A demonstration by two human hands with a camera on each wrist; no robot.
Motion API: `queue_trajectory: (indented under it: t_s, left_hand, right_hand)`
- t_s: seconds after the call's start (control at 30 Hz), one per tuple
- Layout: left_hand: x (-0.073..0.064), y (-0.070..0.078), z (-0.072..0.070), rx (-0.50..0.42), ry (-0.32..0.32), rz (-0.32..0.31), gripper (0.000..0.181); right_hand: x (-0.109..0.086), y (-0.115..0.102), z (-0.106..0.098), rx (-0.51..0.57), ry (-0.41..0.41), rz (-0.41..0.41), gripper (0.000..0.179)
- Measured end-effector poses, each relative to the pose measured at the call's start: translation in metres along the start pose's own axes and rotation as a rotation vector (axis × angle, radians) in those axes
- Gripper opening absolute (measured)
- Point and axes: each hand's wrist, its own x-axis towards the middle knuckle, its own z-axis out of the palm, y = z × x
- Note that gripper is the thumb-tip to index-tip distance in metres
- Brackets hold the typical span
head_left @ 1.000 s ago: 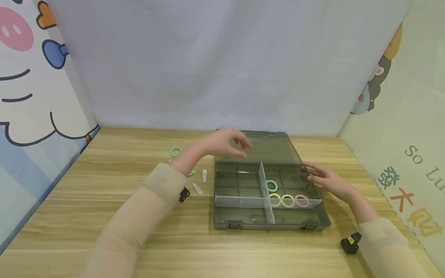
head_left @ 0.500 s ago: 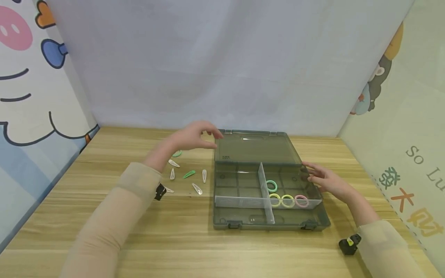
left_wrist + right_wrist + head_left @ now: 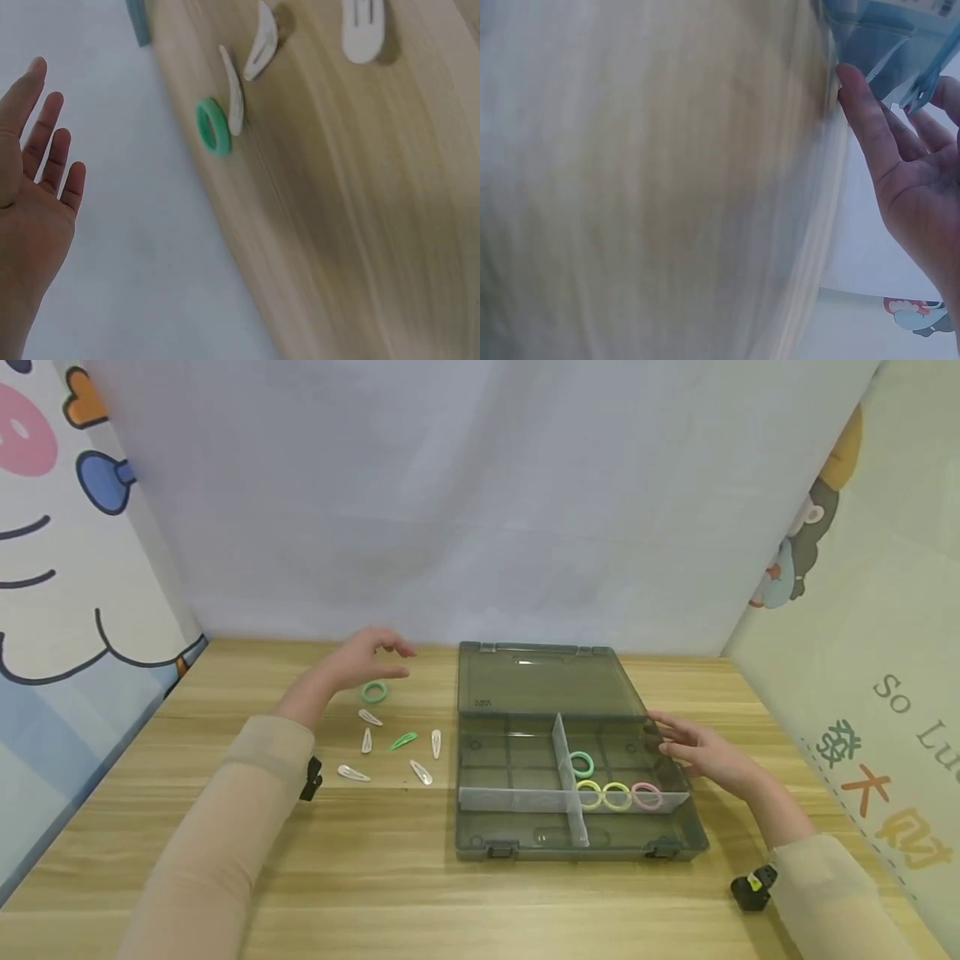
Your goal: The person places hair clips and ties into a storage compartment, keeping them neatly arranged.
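My left hand [image 3: 363,660] hovers with nothing in it above the back left of the table, its fingers loosely bent. A green ring [image 3: 374,692] lies on the wood just below that hand. In the left wrist view the same ring [image 3: 213,127] sits beside pale hair clips [image 3: 235,91]. My right hand [image 3: 708,756] rests its fingertips on the right side of a grey see-through divided box [image 3: 517,852], whose lid is folded back. In the right back compartment are a teal ring [image 3: 581,766], two yellow rings [image 3: 617,797] and a pink ring [image 3: 647,796].
Several white snap hair clips [image 3: 353,773] and a green snap hair clip [image 3: 403,741] lie left of the box. Upright dividers [image 3: 510,799] split the box. A pale cloth [image 3: 480,510] hangs behind the table [image 3: 360,893].
My left hand has moved left, from above the box's lid to above the green ring, uncovering the hair clips. The right hand has stayed at the box's side.
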Motion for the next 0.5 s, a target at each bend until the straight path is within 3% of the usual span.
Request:
queue_trajectory:
  t_s: [0.17, 0.5]
  left_hand:
    - [-0.006, -0.02, 0.005, 0.009, 0.026, -0.052, 0.035]
    - [-0.01, -0.05, 0.017, 0.04, 0.063, -0.079, 0.032]
  right_hand:
    - [0.003, 0.001, -0.001, 0.008, -0.002, 0.001, 0.061]
    - [0.003, 0.002, -0.001, 0.013, -0.005, -0.001, 0.059]
